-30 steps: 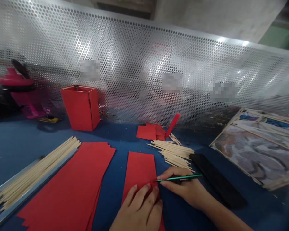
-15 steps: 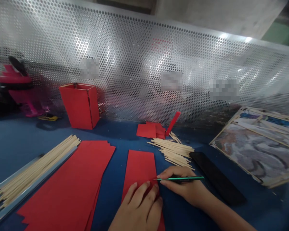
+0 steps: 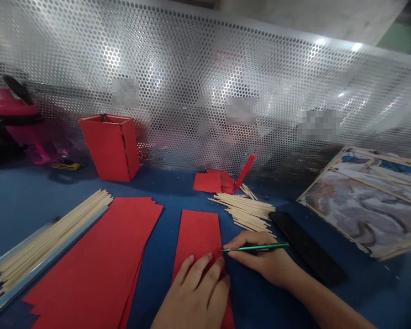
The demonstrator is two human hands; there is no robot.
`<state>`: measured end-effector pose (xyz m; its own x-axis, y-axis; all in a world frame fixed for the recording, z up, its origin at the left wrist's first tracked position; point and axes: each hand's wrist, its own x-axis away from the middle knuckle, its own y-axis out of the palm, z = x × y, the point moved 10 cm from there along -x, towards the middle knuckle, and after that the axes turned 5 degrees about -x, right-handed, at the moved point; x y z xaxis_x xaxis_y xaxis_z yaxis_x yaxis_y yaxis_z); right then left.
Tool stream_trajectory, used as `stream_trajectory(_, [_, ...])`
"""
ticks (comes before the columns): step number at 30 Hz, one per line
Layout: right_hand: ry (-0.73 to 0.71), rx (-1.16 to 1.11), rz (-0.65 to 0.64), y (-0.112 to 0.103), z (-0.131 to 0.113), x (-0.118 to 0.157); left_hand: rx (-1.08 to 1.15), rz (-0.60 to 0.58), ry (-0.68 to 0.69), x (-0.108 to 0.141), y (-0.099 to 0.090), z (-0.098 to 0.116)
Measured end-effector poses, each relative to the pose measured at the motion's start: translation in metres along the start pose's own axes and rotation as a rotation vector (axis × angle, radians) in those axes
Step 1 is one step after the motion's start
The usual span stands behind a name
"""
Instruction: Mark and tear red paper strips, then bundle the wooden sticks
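A narrow red paper piece (image 3: 199,228) lies lengthwise before me on the blue table. My left hand (image 3: 198,292) rests flat on its lower part, fingers stretched out. In my right hand (image 3: 256,256) is a thin green pencil (image 3: 263,247), pinched between thumb and fingers. Its tip points left and meets the paper's right side, just above my left fingertips. To the left, several larger red sheets (image 3: 99,256) lie in a loose stack. Just beyond my right hand lies a pile of short wooden sticks (image 3: 246,210).
A red open-topped box (image 3: 109,148) stands by the perforated metal screen (image 3: 185,82). Long sticks (image 3: 55,237) lie in a tray at left. Small red pieces (image 3: 208,182) and a red strip (image 3: 245,171) sit behind. A black case (image 3: 308,246) and a stick-framed picture panel (image 3: 363,205) occupy the right.
The view has tilted slightly, so most things sit a little higher. My left hand keeps its place on the paper, and the pencil tip stays by the paper's right side.
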<state>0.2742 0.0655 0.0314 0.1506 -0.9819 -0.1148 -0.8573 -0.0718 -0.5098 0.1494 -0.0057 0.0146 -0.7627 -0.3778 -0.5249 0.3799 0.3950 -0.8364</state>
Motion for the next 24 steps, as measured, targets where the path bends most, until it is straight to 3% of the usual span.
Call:
stream_trajectory(4, [0.018,0.012,-0.002,-0.001,0.0,0.001,0.01,-0.003,-0.005,0.0,-0.001,-0.002])
stream_trajectory(9, [0.02,0.03,-0.013,-0.002,0.002,0.001,0.024,-0.114,0.044,-0.002,0.002,0.0])
stream_trajectory(24, [0.072,0.044,-0.031,-0.007,0.014,0.001,0.048,-0.236,0.052,-0.006,0.006,-0.002])
